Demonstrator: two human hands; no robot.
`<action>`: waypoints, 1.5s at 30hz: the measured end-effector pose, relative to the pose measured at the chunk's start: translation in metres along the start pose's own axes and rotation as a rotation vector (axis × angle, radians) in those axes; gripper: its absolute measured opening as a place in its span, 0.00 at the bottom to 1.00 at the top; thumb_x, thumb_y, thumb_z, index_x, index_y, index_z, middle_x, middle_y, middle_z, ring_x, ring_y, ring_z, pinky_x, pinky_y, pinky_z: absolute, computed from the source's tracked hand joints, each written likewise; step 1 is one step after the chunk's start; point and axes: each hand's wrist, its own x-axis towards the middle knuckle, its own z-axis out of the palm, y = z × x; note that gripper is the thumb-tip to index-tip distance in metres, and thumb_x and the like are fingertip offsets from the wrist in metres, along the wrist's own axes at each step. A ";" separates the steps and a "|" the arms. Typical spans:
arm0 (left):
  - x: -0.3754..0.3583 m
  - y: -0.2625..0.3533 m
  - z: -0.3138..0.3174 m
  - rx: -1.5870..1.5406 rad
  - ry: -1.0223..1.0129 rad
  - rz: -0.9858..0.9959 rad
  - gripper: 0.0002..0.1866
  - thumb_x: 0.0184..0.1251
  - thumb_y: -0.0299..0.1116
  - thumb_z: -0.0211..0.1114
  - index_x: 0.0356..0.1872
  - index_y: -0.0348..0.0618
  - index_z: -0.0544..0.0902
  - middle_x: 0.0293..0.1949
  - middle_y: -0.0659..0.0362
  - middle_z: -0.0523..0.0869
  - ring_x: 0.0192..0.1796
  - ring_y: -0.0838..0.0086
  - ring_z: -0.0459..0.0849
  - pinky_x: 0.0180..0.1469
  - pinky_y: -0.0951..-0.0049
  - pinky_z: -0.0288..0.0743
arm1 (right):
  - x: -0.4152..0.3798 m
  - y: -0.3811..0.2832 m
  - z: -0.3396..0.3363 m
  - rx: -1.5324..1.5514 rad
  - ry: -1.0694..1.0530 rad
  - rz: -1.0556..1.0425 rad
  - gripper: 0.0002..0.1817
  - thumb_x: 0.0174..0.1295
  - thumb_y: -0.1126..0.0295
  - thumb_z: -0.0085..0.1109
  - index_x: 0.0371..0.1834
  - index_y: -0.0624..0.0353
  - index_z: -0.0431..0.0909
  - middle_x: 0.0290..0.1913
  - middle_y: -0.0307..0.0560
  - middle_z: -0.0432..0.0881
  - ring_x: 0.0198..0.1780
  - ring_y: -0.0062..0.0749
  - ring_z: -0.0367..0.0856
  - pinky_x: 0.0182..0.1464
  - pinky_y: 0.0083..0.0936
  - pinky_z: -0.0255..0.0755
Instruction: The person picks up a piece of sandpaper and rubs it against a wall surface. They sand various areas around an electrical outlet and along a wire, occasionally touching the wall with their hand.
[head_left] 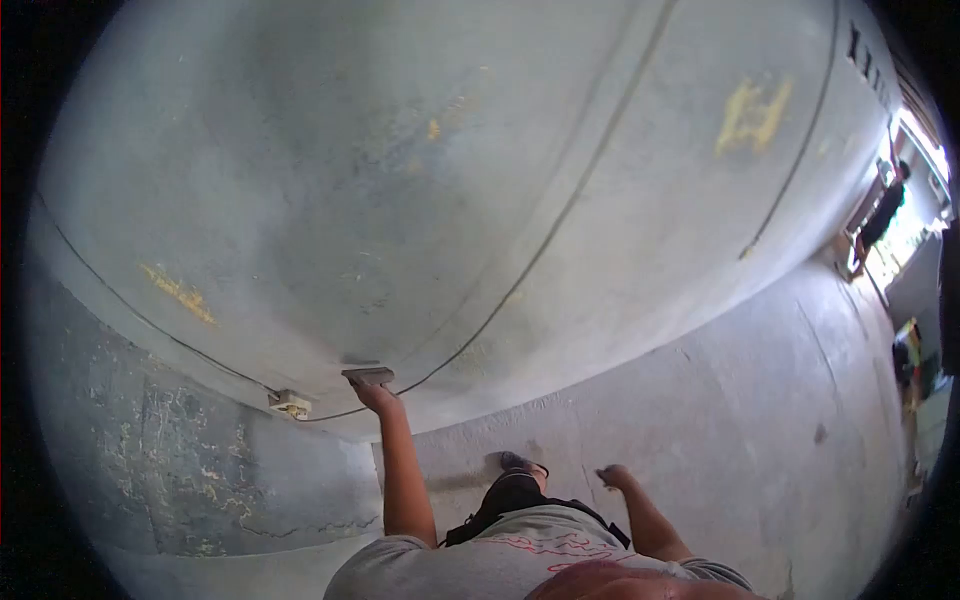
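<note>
My left hand (pixel 376 396) is raised to the wall, its fingers wrapped round a flat, grey-brown rectangular block (pixel 370 376) that looks like a sanding block. The block lies close against the grey wall (pixel 400 200), with a dark shadow along its upper edge; whether it touches cannot be seen for sure. Just to the left is a pale electrical socket box (pixel 290 404) with a cable (pixel 560 215) running from it. Low at my side, over the floor, my right hand (pixel 615 476) is closed; what is in it, if anything, is too small to make out.
Yellowish patches (pixel 752 115) mark the wall. At lower left, a darker wall section (pixel 190 460) has peeling paint. The concrete floor (pixel 720 400) stretches to the right. Another person (pixel 882 220) is near a bright opening at far right.
</note>
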 end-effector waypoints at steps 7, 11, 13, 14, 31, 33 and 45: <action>-0.145 -0.044 -0.036 0.353 -0.762 0.201 0.28 0.73 0.49 0.46 0.58 0.31 0.68 0.52 0.48 0.75 0.54 0.64 0.74 0.58 0.67 0.64 | -0.164 0.132 0.125 1.071 0.253 0.621 0.23 0.65 0.49 0.48 0.38 0.61 0.76 0.29 0.52 0.82 0.23 0.37 0.80 0.22 0.31 0.71; -0.232 -0.052 -0.045 0.433 -0.773 -0.144 0.25 0.72 0.48 0.47 0.53 0.31 0.71 0.46 0.50 0.78 0.48 0.66 0.75 0.54 0.71 0.66 | -0.183 0.128 0.164 1.027 0.146 0.696 0.22 0.65 0.50 0.46 0.37 0.61 0.77 0.29 0.51 0.83 0.21 0.36 0.80 0.22 0.32 0.72; -0.250 -0.068 -0.055 0.446 -0.874 -0.175 0.25 0.72 0.47 0.47 0.53 0.31 0.71 0.47 0.50 0.77 0.49 0.67 0.75 0.55 0.70 0.66 | -0.163 0.132 0.194 0.866 -0.025 0.602 0.23 0.65 0.50 0.46 0.38 0.62 0.77 0.29 0.52 0.83 0.22 0.37 0.80 0.24 0.33 0.74; -0.265 -0.062 -0.055 0.519 -0.901 -0.209 0.23 0.72 0.46 0.47 0.54 0.33 0.71 0.48 0.51 0.77 0.50 0.68 0.74 0.56 0.70 0.65 | -0.170 0.110 0.178 0.812 0.070 0.535 0.23 0.65 0.51 0.48 0.41 0.64 0.76 0.30 0.52 0.84 0.23 0.38 0.81 0.27 0.33 0.75; -0.298 -0.003 -0.077 0.720 -1.408 -0.455 0.26 0.72 0.51 0.48 0.56 0.37 0.71 0.47 0.58 0.78 0.50 0.73 0.74 0.56 0.72 0.66 | -0.188 -0.173 -0.109 1.266 -0.082 -0.664 0.28 0.67 0.53 0.49 0.61 0.66 0.65 0.54 0.46 0.76 0.53 0.29 0.74 0.54 0.29 0.68; -0.279 -0.004 -0.099 0.664 -1.360 -0.409 0.27 0.72 0.51 0.49 0.57 0.36 0.70 0.51 0.56 0.77 0.54 0.73 0.73 0.58 0.72 0.65 | -0.171 -0.190 -0.099 1.172 -0.146 -0.641 0.26 0.67 0.56 0.51 0.59 0.67 0.67 0.52 0.46 0.77 0.52 0.29 0.75 0.55 0.28 0.68; -0.173 0.072 -0.221 0.619 -1.036 -0.336 0.23 0.70 0.47 0.54 0.52 0.36 0.73 0.42 0.62 0.79 0.45 0.80 0.74 0.49 0.76 0.70 | -0.146 -0.349 -0.009 0.975 -0.327 -0.561 0.21 0.66 0.58 0.54 0.50 0.66 0.73 0.41 0.43 0.80 0.39 0.26 0.79 0.41 0.26 0.75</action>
